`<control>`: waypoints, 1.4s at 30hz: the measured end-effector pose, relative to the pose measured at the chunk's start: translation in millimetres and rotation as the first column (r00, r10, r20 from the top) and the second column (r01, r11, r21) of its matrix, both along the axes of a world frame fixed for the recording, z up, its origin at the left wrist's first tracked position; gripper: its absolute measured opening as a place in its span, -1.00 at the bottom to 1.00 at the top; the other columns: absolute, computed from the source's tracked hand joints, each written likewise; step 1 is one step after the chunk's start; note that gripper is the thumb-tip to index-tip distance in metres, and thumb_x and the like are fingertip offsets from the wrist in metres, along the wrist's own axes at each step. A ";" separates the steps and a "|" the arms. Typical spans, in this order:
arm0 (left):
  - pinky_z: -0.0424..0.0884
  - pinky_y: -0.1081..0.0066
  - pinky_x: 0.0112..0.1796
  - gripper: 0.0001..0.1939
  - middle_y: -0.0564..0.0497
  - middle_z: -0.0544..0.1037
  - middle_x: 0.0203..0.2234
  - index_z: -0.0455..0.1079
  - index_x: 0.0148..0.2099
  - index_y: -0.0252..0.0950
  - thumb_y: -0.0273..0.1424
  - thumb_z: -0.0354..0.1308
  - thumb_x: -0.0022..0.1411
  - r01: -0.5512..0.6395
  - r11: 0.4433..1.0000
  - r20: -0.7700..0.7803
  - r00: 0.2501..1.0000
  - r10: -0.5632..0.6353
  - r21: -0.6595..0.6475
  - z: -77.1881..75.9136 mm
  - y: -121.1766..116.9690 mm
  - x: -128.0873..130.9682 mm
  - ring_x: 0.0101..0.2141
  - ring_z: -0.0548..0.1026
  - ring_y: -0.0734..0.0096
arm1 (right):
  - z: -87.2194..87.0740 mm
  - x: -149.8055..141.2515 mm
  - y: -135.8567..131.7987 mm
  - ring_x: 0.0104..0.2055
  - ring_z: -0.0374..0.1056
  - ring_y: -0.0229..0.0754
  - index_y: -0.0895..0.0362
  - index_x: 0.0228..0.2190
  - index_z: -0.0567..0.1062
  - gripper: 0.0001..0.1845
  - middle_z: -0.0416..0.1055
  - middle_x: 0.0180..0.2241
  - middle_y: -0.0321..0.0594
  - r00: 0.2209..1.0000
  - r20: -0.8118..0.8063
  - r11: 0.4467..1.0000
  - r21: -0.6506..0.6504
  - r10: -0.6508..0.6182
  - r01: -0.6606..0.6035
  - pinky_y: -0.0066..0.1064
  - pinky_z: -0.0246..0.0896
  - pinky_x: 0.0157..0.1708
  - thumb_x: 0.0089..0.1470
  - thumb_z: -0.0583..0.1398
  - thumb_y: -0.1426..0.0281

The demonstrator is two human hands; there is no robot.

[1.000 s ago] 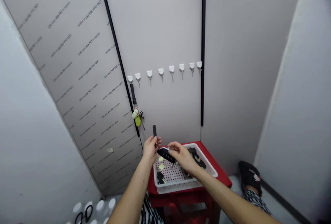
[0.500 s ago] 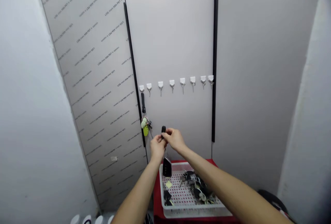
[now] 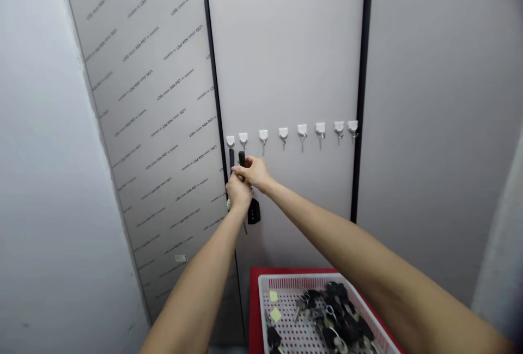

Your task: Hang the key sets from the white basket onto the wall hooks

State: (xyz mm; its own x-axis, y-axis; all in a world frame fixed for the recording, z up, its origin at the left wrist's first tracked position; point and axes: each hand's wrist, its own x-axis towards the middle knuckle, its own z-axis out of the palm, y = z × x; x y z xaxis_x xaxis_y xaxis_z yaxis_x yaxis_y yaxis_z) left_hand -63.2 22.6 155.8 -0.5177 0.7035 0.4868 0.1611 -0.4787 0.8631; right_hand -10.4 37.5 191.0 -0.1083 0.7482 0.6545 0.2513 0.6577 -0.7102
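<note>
Left hand (image 3: 238, 191) and right hand (image 3: 258, 173) pinch a stiff-looking black strap (image 3: 242, 159), best hold on its probably light key fob (image 3: 254, 212).

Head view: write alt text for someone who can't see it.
A person's left grip and right grip pinch a narrow black strap above a black angular key fob, under the left end of a row of white-backed metal hooks. Below, a white perforated plastic basket holds dark keys.

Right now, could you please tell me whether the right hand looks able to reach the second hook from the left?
Probably yes: the right hand is just below the second hook, and nothing appears to block it; the black strap at its fingers stands right under the hook.
</note>
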 end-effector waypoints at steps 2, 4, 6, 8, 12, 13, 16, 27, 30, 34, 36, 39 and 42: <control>0.16 0.56 -0.58 -0.94 0.07 0.32 -0.72 0.27 -0.53 -0.33 -0.46 0.03 -0.18 -0.031 0.999 -0.068 0.997 0.031 0.010 3.2 4.6 -4.2 -0.64 0.28 0.56 | 1.6 0.0 3.5 -0.58 0.18 -0.37 0.20 -0.50 0.37 -0.76 0.29 -0.63 -0.33 0.999 0.036 0.999 0.039 -0.016 0.015 -0.55 0.08 -0.57 -0.32 0.09 0.34; 0.16 0.57 -0.60 -0.92 0.09 0.31 -0.72 0.28 -0.51 -0.33 -0.45 0.02 -0.16 0.036 0.999 -0.091 0.995 -0.034 0.022 4.9 9.0 -6.1 -0.67 0.25 0.59 | 4.9 1.6 7.8 -0.62 0.15 -0.39 0.20 -0.52 0.37 -0.79 0.26 -0.68 -0.36 0.996 0.054 0.997 0.051 -0.066 0.063 -0.55 0.07 -0.58 -0.24 0.03 0.35; 0.15 0.58 -0.63 -0.90 0.11 0.29 -0.73 0.28 -0.49 -0.34 -0.43 -0.02 -0.12 0.181 0.983 -0.054 0.982 -0.179 0.034 6.8 13.3 -6.0 -0.72 0.22 0.64 | 10.2 3.0 13.6 -0.66 0.12 -0.40 0.21 -0.57 0.38 -0.78 0.19 -0.74 -0.38 0.990 0.105 0.994 0.061 -0.099 0.092 -0.56 0.05 -0.60 -0.20 -0.01 0.36; 0.14 0.59 -0.65 -0.87 0.13 0.26 -0.76 0.27 -0.51 -0.37 -0.42 -0.05 -0.09 0.325 0.944 0.026 0.945 -0.327 0.065 9.6 17.2 -5.4 -0.73 0.19 0.67 | 16.1 3.1 21.2 -0.68 0.10 -0.41 0.22 -0.61 0.37 -0.77 0.14 -0.78 -0.40 0.986 0.143 0.995 0.054 -0.089 0.082 -0.56 0.05 -0.61 -0.18 -0.03 0.39; 0.16 0.59 -0.60 -0.84 0.14 0.28 -0.73 0.26 -0.47 -0.39 -0.40 0.03 -0.15 0.426 0.890 0.214 0.865 -0.454 0.166 16.2 23.2 -4.7 -0.71 0.21 0.70 | 22.4 0.3 37.7 -0.63 0.16 -0.41 0.21 -0.43 0.36 -0.77 0.24 -0.70 -0.39 0.999 0.039 0.999 0.015 -0.033 0.032 -0.55 0.10 -0.55 -0.22 0.03 0.41; 0.17 0.58 -0.59 -0.82 0.14 0.29 -0.71 0.25 -0.45 -0.40 -0.39 0.05 -0.18 0.423 0.890 0.249 0.855 -0.455 0.174 17.4 24.5 -4.4 -0.71 0.21 0.71 | 22.3 -0.3 41.2 -0.61 0.17 -0.40 0.21 -0.39 0.35 -0.74 0.27 -0.66 -0.36 1.000 -0.003 1.000 0.011 -0.029 0.029 -0.54 0.11 -0.54 -0.24 0.04 0.41; 0.18 0.57 -0.58 -0.79 0.14 0.29 -0.71 0.24 -0.46 -0.40 -0.38 0.08 -0.22 0.415 0.897 0.299 0.846 -0.441 0.151 19.5 28.3 -2.3 -0.70 0.23 0.70 | 19.6 -0.4 49.2 -0.55 0.21 -0.38 0.23 -0.38 0.34 -0.71 0.32 -0.57 -0.28 0.993 -0.095 0.998 -0.011 -0.067 0.066 -0.53 0.13 -0.50 -0.25 0.06 0.38; 0.19 0.57 -0.60 -0.92 0.17 0.25 -0.76 0.18 -0.54 -0.38 -0.50 0.04 -0.18 0.314 0.948 0.293 0.903 -0.314 0.049 19.7 40.7 4.1 -0.72 0.23 0.68 | 17.2 3.3 56.7 -0.51 0.26 -0.31 0.23 -0.47 0.40 -0.75 0.35 -0.57 -0.24 0.979 -0.032 0.978 -0.069 -0.202 0.199 -0.51 0.12 -0.48 -0.26 0.06 0.36; 0.19 0.55 -0.59 -0.93 0.15 0.27 -0.76 0.19 -0.52 -0.36 -0.49 0.03 -0.18 0.316 0.949 0.256 0.918 -0.302 -0.014 18.3 44.1 4.5 -0.70 0.25 0.65 | 17.6 5.3 59.9 -0.52 0.26 -0.30 0.22 -0.49 0.41 -0.76 0.35 -0.61 -0.22 0.966 0.041 0.964 -0.069 -0.254 0.256 -0.50 0.11 -0.50 -0.26 0.07 0.35; 0.23 0.50 -0.52 -0.90 0.04 0.36 -0.66 0.23 -0.48 -0.37 -0.50 0.04 -0.19 0.200 0.965 0.055 0.980 -0.193 -0.171 13.5 46.3 2.5 -0.59 0.33 0.53 | 17.1 10.7 56.4 -0.51 0.25 -0.28 0.21 -0.54 0.43 -0.76 0.36 -0.59 -0.18 0.933 0.188 0.945 -0.052 -0.307 0.322 -0.50 0.09 -0.51 -0.26 0.07 0.32; 0.24 0.48 -0.43 -0.83 -0.02 0.41 -0.55 0.25 -0.41 -0.37 -0.54 0.04 -0.20 0.101 0.980 -0.091 0.989 -0.118 -0.171 8.2 44.3 1.9 -0.49 0.36 0.48 | 11.8 17.0 50.6 -0.48 0.26 -0.27 0.20 -0.53 0.43 -0.74 0.38 -0.55 -0.17 0.921 0.233 0.942 -0.042 -0.314 0.332 -0.50 0.08 -0.49 -0.23 0.04 0.31; 0.22 0.47 -0.30 -0.68 -0.08 0.39 -0.35 0.22 -0.26 -0.36 -0.55 0.03 -0.20 0.006 0.992 -0.246 0.969 -0.037 -0.127 -6.6 34.9 3.9 -0.33 0.34 0.46 | -7.9 32.7 39.2 -0.41 0.26 -0.29 0.20 -0.45 0.41 -0.72 0.38 -0.45 -0.19 0.915 0.270 0.945 -0.048 -0.299 0.323 -0.52 0.09 -0.44 -0.17 -0.01 0.33; 0.20 0.45 -0.24 -0.63 -0.13 0.35 -0.26 0.19 -0.20 -0.38 -0.50 0.02 -0.18 -0.033 0.983 -0.331 0.943 -0.029 -0.180 -32.4 17.5 10.9 -0.26 0.32 0.43 | -42.2 54.5 23.2 -0.36 0.25 -0.30 0.24 -0.38 0.38 -0.68 0.36 -0.38 -0.17 0.871 0.429 0.951 -0.080 -0.238 0.299 -0.55 0.08 -0.41 -0.13 -0.07 0.38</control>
